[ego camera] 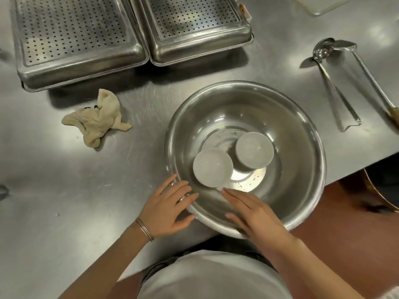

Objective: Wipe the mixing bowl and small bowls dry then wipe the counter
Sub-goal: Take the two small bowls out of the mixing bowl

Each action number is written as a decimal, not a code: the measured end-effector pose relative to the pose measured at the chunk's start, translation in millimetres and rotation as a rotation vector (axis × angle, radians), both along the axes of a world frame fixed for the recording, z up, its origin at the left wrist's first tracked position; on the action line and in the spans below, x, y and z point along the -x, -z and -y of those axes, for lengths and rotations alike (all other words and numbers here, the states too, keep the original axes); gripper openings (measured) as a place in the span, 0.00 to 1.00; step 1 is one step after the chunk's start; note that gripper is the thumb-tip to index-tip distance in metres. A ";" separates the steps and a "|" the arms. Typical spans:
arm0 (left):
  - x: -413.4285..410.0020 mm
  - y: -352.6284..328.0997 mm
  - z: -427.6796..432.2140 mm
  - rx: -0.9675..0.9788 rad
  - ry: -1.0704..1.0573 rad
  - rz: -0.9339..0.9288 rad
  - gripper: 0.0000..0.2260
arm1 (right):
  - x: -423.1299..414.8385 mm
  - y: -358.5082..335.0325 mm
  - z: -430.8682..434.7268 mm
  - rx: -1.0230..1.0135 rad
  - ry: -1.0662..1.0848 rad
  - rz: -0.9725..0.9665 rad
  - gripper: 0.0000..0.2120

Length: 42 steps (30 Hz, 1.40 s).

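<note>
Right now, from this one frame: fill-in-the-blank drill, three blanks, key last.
1. The mixing bowl holds ____ small bowls.
2. The crumpled cloth lies on the counter to the bowl's ____.
3. The left hand and right hand, fingers straight, are both at the rim of the ____.
Missing words: two; left; mixing bowl.

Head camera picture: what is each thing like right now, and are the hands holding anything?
mixing bowl: upright on the counter, holds both small bowls.
small bowls: side by side inside the mixing bowl.
cloth: crumpled on the counter, untouched.
left hand: open, fingers on the mixing bowl's rim.
right hand: open, flat over the rim, holding nothing.
</note>
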State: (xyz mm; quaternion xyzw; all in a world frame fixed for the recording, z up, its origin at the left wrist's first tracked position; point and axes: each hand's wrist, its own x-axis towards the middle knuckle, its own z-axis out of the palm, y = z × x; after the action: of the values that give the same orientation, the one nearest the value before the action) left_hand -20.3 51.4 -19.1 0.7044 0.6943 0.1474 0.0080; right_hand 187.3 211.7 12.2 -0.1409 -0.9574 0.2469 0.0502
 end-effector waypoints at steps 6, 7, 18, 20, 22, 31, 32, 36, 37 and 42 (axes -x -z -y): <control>-8.1 -7.7 19.9 0.032 -0.145 0.032 0.18 | 48.9 26.2 -21.0 -0.118 0.147 0.118 0.23; -14.2 -8.3 16.4 0.033 -0.153 0.039 0.19 | 56.8 29.2 -23.6 -0.094 0.187 0.165 0.24; -43.7 9.4 -4.0 -0.113 -0.288 0.078 0.14 | 93.9 41.2 -34.4 -0.103 0.224 0.377 0.30; -44.3 9.1 -5.5 -0.127 -0.310 0.084 0.13 | 97.2 40.7 -36.2 -0.139 0.266 0.408 0.26; -42.5 9.0 -7.4 -0.137 -0.326 0.069 0.13 | 99.8 39.0 -38.6 -0.182 0.283 0.459 0.21; -13.5 5.0 -22.3 -0.162 -0.316 -0.005 0.16 | 83.0 19.1 -60.8 0.081 0.363 0.242 0.17; -8.6 3.5 -26.3 -0.161 -0.308 0.000 0.16 | 76.9 14.3 -66.3 0.121 0.408 0.217 0.17; 6.8 -1.0 -46.8 -0.118 -0.275 0.007 0.15 | 51.7 -6.8 -82.7 0.217 0.597 0.107 0.15; 8.0 -1.6 -50.9 -0.107 -0.278 0.008 0.15 | 45.4 -12.1 -85.8 0.213 0.623 0.078 0.15; 14.2 -5.9 -73.4 -0.070 -0.357 0.052 0.16 | 16.5 -45.6 -102.5 0.200 0.744 -0.077 0.16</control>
State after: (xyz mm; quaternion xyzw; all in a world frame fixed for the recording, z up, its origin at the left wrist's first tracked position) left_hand -34.5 124.9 -13.2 0.5659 0.8022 0.1890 -0.0249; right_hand 170.8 314.2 57.8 -0.4736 -0.8093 0.3092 0.1584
